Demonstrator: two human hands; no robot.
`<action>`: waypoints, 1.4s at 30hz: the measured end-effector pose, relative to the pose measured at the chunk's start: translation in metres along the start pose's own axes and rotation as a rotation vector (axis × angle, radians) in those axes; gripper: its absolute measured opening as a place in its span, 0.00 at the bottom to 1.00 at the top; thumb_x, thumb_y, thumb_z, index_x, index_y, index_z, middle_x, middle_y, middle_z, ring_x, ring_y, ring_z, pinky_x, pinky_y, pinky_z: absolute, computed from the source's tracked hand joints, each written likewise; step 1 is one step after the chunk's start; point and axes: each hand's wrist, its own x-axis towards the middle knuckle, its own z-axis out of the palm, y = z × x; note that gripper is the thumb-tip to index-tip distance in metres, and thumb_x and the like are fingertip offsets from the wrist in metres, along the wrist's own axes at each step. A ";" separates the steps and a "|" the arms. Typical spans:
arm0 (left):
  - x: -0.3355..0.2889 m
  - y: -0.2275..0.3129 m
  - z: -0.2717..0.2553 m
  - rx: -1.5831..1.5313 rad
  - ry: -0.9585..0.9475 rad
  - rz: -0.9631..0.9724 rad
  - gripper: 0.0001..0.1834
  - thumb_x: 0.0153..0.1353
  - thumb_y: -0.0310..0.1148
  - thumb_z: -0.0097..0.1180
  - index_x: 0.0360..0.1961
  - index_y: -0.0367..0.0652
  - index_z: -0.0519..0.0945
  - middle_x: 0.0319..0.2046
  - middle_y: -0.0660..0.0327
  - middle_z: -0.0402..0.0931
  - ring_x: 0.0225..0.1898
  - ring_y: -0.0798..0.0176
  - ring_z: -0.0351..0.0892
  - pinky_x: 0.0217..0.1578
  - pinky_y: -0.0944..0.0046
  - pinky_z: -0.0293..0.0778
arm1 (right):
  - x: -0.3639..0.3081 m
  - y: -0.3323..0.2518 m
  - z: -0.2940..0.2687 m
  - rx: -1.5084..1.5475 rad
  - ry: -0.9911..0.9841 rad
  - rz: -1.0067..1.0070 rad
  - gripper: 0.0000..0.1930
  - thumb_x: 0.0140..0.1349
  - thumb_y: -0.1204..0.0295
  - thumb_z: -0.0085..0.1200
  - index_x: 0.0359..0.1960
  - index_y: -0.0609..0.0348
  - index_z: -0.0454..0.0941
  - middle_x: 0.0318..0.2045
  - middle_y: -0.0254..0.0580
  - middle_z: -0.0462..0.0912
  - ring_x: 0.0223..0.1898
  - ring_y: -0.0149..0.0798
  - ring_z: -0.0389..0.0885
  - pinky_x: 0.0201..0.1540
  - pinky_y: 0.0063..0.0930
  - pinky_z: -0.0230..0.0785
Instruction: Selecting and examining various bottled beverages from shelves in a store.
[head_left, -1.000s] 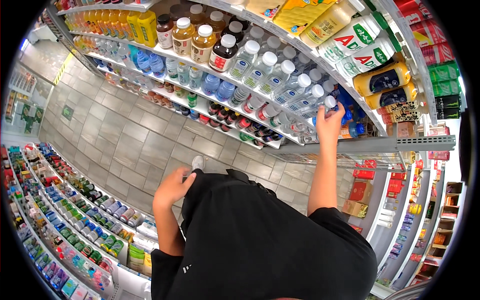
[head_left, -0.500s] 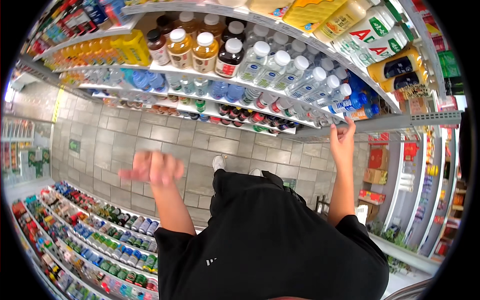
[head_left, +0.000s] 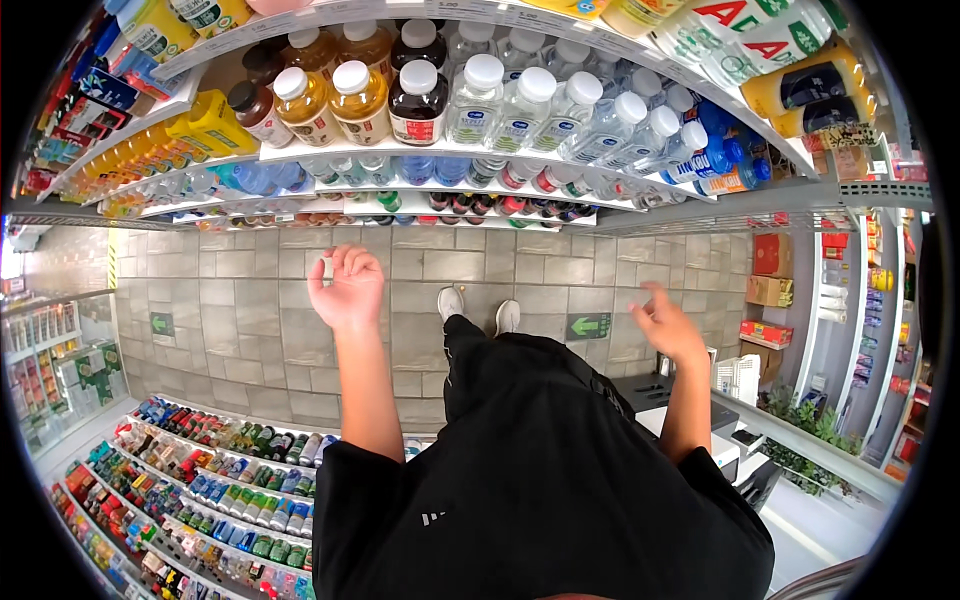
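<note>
My left hand (head_left: 347,288) is held over the tiled floor, palm turned up. Its fingers are loosely curled, the thumb stands apart from them, and I see nothing in it. To the right, my right hand (head_left: 664,318) hangs in the air with the index finger stretched out, also holding nothing. Neither hand touches the drink shelf in front of me. Clear bottles with white caps (head_left: 523,108) stand on that shelf, beside amber drink bottles (head_left: 357,98) and a dark bottle with a red-and-white label (head_left: 418,102). Blue-capped bottles (head_left: 735,172) fill its right end.
Behind me on the left, a shelf of cans (head_left: 255,500) curves along the aisle. A white-and-black counter (head_left: 655,405) stands close by my right forearm. Stacked cartons (head_left: 768,290) and green plants (head_left: 810,430) are farther right. Grey tiles (head_left: 240,330) cover the floor.
My right hand has come away from the shelf's right end, down and slightly left. My left hand has moved up and right and turned palm up. The view has shifted.
</note>
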 end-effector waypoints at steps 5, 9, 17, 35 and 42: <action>-0.038 -0.029 0.044 0.146 -0.165 -0.011 0.05 0.63 0.33 0.52 0.34 0.46 0.72 0.27 0.66 0.64 0.27 0.65 0.59 0.30 0.63 0.61 | 0.013 0.012 0.002 -0.080 -0.466 -0.072 0.32 0.72 0.46 0.55 0.63 0.62 0.74 0.41 0.55 0.87 0.43 0.53 0.86 0.48 0.41 0.77; -0.083 -0.058 0.054 0.231 -0.308 0.045 0.04 0.64 0.32 0.51 0.33 0.46 0.72 0.26 0.66 0.63 0.26 0.66 0.59 0.29 0.64 0.60 | 0.029 0.019 -0.005 0.007 -0.311 -0.217 0.32 0.72 0.47 0.55 0.63 0.65 0.74 0.43 0.58 0.87 0.44 0.53 0.86 0.50 0.41 0.77; -0.151 -0.077 0.004 0.280 0.054 0.253 0.05 0.62 0.31 0.51 0.30 0.45 0.71 0.23 0.67 0.62 0.24 0.66 0.58 0.27 0.65 0.59 | 0.067 0.066 0.034 -0.031 -0.437 -0.387 0.32 0.72 0.46 0.55 0.62 0.64 0.74 0.45 0.58 0.87 0.46 0.52 0.86 0.51 0.40 0.77; 0.020 0.045 0.172 0.674 -0.024 -0.034 0.07 0.66 0.34 0.52 0.31 0.46 0.69 0.23 0.67 0.61 0.23 0.67 0.58 0.27 0.65 0.58 | 0.023 -0.044 0.114 0.008 -0.050 0.046 0.29 0.74 0.49 0.56 0.62 0.62 0.76 0.41 0.52 0.87 0.43 0.43 0.85 0.50 0.35 0.77; 0.085 0.100 0.217 2.191 -0.344 0.838 0.29 0.60 0.41 0.69 0.58 0.40 0.73 0.40 0.60 0.72 0.31 0.60 0.72 0.37 0.59 0.74 | -0.026 -0.173 0.194 0.468 -0.285 -0.045 0.26 0.74 0.52 0.56 0.64 0.59 0.76 0.50 0.52 0.86 0.49 0.45 0.85 0.54 0.37 0.76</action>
